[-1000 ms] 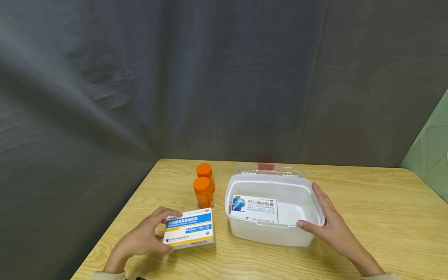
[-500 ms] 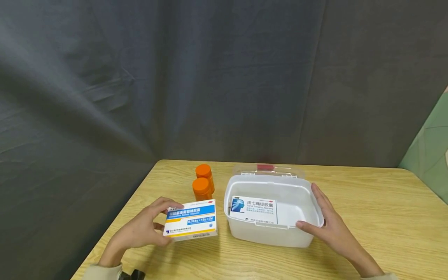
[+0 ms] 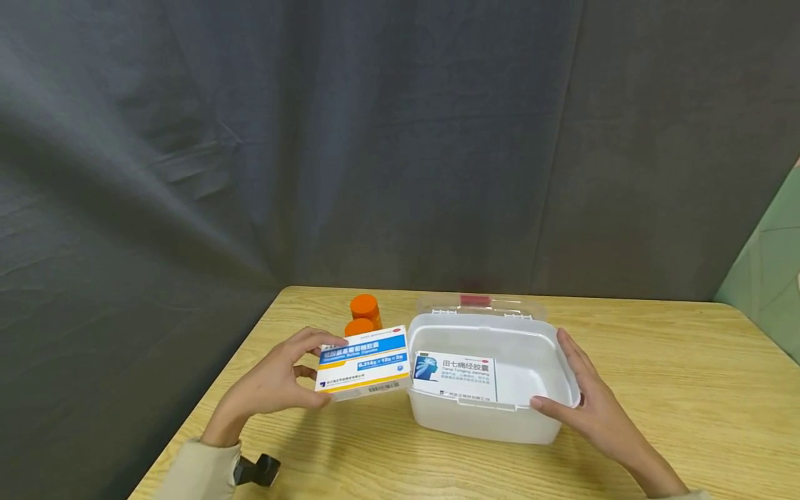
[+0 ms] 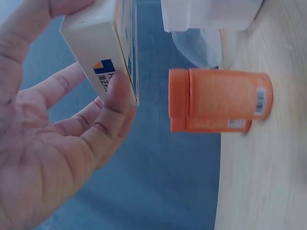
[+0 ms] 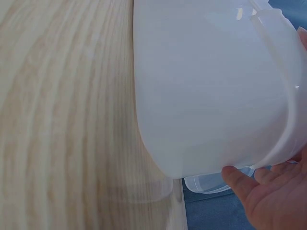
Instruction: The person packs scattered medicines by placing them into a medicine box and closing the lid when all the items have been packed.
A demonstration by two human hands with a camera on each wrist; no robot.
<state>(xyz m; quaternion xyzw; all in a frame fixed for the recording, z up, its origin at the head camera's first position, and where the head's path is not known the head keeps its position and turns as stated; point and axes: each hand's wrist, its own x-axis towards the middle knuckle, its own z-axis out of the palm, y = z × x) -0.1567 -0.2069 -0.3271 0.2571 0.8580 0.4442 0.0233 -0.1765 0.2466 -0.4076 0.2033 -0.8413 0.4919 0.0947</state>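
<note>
My left hand holds a white, blue and yellow medicine box between thumb and fingers, raised above the table. Its right end overlaps the left rim of a white plastic storage box in the head view. Inside that storage box lies another medicine box with a blue head picture. My right hand grips the storage box's right end, thumb at the front rim and fingers along the side. In the left wrist view the held box shows its end, gripped by the fingertips.
Two orange bottles stand upright left of the storage box, partly hidden behind the held box in the head view. The clear lid with a red latch lies open behind the storage box. A dark curtain hangs behind the wooden table.
My left hand has lifted the medicine box and carried it right, toward the storage box, so it now covers much of the front bottle. My right hand has stayed on the storage box.
</note>
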